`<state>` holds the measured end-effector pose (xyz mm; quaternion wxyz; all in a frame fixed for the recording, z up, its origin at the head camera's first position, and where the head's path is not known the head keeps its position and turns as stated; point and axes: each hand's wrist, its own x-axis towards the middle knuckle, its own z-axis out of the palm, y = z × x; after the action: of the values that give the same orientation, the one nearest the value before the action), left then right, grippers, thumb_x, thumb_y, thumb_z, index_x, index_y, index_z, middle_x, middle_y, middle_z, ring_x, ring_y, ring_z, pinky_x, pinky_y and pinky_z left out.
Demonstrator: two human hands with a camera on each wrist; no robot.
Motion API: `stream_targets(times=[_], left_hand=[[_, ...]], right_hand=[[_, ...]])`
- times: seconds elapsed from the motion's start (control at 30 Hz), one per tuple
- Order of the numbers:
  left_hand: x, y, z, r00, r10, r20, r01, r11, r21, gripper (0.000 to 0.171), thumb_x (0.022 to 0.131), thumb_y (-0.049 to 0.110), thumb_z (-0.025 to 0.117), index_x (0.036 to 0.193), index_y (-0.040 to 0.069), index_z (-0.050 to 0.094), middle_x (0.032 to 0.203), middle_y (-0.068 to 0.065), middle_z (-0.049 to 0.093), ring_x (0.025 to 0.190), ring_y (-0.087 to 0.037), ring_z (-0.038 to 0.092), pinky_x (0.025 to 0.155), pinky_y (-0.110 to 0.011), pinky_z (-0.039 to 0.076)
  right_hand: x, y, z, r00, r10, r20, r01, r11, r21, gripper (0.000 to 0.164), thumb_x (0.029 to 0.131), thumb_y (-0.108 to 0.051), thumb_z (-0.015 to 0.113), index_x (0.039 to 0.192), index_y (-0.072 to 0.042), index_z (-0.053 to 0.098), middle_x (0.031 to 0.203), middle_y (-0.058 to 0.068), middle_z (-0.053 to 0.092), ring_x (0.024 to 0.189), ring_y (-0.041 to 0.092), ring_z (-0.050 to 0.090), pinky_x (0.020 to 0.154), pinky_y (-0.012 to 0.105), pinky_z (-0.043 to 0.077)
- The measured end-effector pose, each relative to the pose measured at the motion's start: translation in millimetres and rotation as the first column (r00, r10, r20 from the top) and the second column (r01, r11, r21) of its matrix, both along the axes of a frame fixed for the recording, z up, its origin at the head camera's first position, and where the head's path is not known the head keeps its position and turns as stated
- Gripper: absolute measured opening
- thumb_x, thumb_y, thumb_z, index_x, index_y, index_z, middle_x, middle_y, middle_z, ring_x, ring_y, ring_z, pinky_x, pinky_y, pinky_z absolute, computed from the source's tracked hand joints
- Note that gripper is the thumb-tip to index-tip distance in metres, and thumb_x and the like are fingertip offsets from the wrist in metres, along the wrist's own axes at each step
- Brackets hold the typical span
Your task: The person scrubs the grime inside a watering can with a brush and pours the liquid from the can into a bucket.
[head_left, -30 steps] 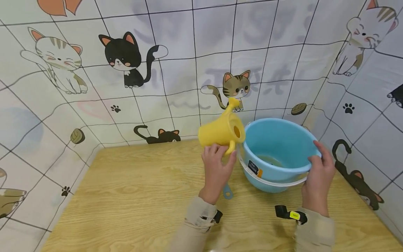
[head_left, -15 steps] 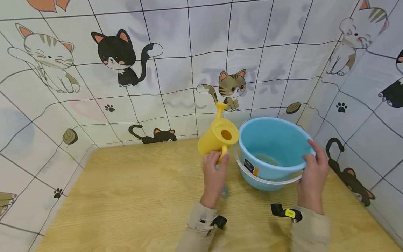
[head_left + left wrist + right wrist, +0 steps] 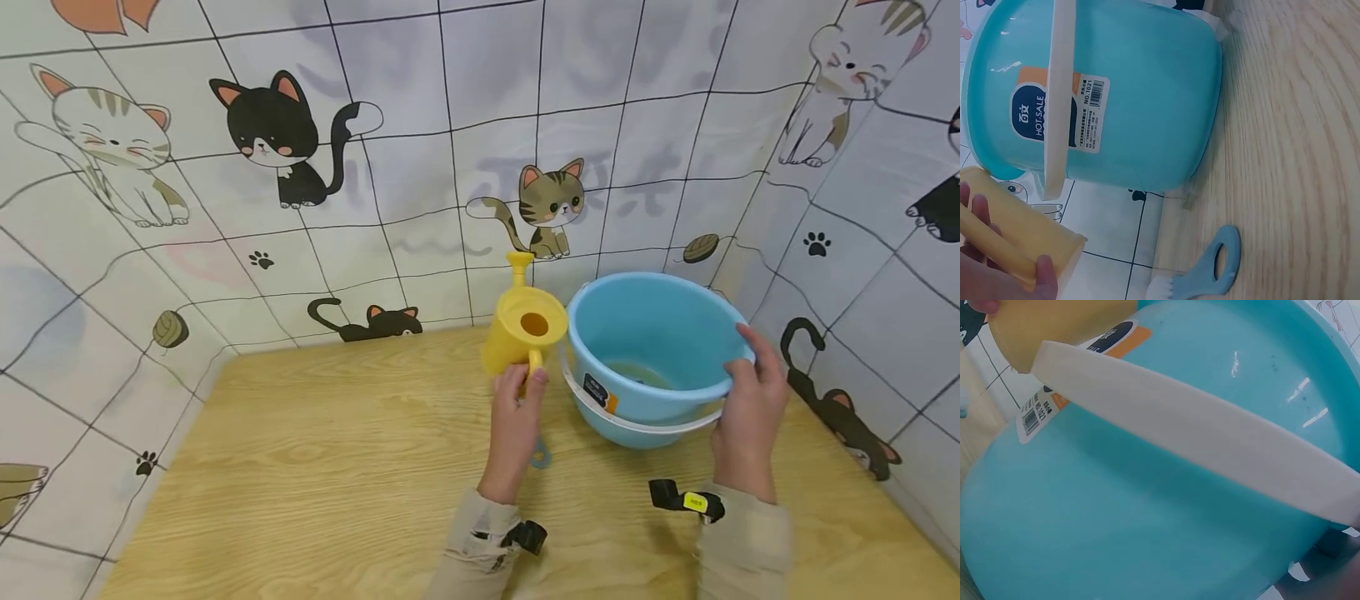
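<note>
My left hand (image 3: pixel 516 425) grips the handle of a yellow toy watering can (image 3: pixel 501 342), thumb on one side and fingers on the other. The can is nearly upright, its spout toward the wall and its round top hole facing me. In the left wrist view, its base hangs apart from the tabletop. Just right of it stands a light blue bucket (image 3: pixel 645 403) with a white carrying handle (image 3: pixel 1059 112) hanging down across its front. My right hand (image 3: pixel 750 421) holds the bucket's right rim, thumb inside. Its fingers underneath are hidden in the right wrist view.
Near the bucket lies a small brush (image 3: pixel 1213 269) with a blue looped handle and white bristles, mostly hidden by my left hand in the head view. The wooden table (image 3: pixel 322 450) meets a cat-print wall covering (image 3: pixel 412 192) at the back and sides.
The watering can has swung from tipped over toward the bucket to nearly upright, sinking slightly, its spout moving left. My right hand keeps its hold on the bucket rim.
</note>
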<state>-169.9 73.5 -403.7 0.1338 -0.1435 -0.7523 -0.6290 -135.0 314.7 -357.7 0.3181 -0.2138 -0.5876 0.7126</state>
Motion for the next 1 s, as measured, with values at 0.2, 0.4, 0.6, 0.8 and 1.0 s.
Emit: stream_targets(times=[0.2, 0.4, 0.6, 0.8, 1.0], left_hand=[[-2.9, -2.0, 0.4, 0.997, -0.018, 0.08, 0.013, 0.998, 0.065, 0.026, 0.091, 0.046, 0.041, 0.092, 0.025, 0.057, 0.089, 0.008, 0.049, 0.089, -0.013, 0.039, 0.075, -0.035, 0.035], [3.2, -4.5, 17.7, 0.989, -0.067, 0.129, 0.048, 0.989, 0.14, 0.031, 0.092, 0.042, 0.043, 0.093, 0.016, 0.06, 0.094, 0.005, 0.053, 0.088, -0.013, 0.044, 0.079, -0.035, 0.035], [-1.2, -6.8, 12.9, 0.978, -0.106, 0.18, 0.067, 0.976, 0.207, 0.036, 0.09, 0.048, 0.043, 0.09, 0.016, 0.06, 0.089, 0.003, 0.05, 0.085, -0.015, 0.043, 0.076, -0.035, 0.034], [-3.5, -7.1, 10.0, 0.979, -0.112, 0.171, 0.079, 0.979, 0.188, 0.038, 0.089, 0.047, 0.045, 0.092, 0.013, 0.06, 0.093, 0.003, 0.055, 0.088, -0.014, 0.046, 0.079, -0.035, 0.035], [-7.9, -12.3, 8.5, 0.961, -0.148, 0.234, 0.077, 0.955, 0.286, 0.042, 0.087, 0.048, 0.048, 0.091, 0.008, 0.06, 0.092, -0.001, 0.053, 0.09, -0.023, 0.047, 0.082, -0.042, 0.038]], right_hand=[[-3.5, -1.0, -1.3, 1.0, 0.012, -0.011, -0.012, 1.0, 0.023, 0.044, 0.089, -0.006, 0.037, 0.126, -0.024, 0.051, 0.136, -0.004, 0.033, 0.12, 0.019, 0.034, 0.096, 0.04, 0.033], [-2.0, -0.6, -2.5, 1.0, -0.002, -0.002, 0.002, 1.0, 0.015, 0.044, 0.088, -0.005, 0.037, 0.125, -0.024, 0.051, 0.136, -0.004, 0.033, 0.12, 0.019, 0.033, 0.097, 0.04, 0.032], [-1.2, -2.3, -4.4, 1.0, -0.006, 0.004, 0.006, 1.0, 0.027, 0.044, 0.088, -0.005, 0.037, 0.125, -0.024, 0.051, 0.136, -0.004, 0.032, 0.12, 0.019, 0.033, 0.097, 0.041, 0.032], [-1.5, -4.3, -4.5, 1.0, 0.0, -0.02, 0.0, 1.0, 0.014, 0.045, 0.088, -0.004, 0.036, 0.125, -0.022, 0.051, 0.136, -0.003, 0.034, 0.12, 0.019, 0.033, 0.097, 0.041, 0.031], [-2.2, -2.9, -3.2, 0.999, 0.009, -0.04, -0.008, 1.0, 0.025, 0.043, 0.088, -0.004, 0.037, 0.125, -0.022, 0.052, 0.135, -0.002, 0.035, 0.119, 0.019, 0.035, 0.097, 0.04, 0.032]])
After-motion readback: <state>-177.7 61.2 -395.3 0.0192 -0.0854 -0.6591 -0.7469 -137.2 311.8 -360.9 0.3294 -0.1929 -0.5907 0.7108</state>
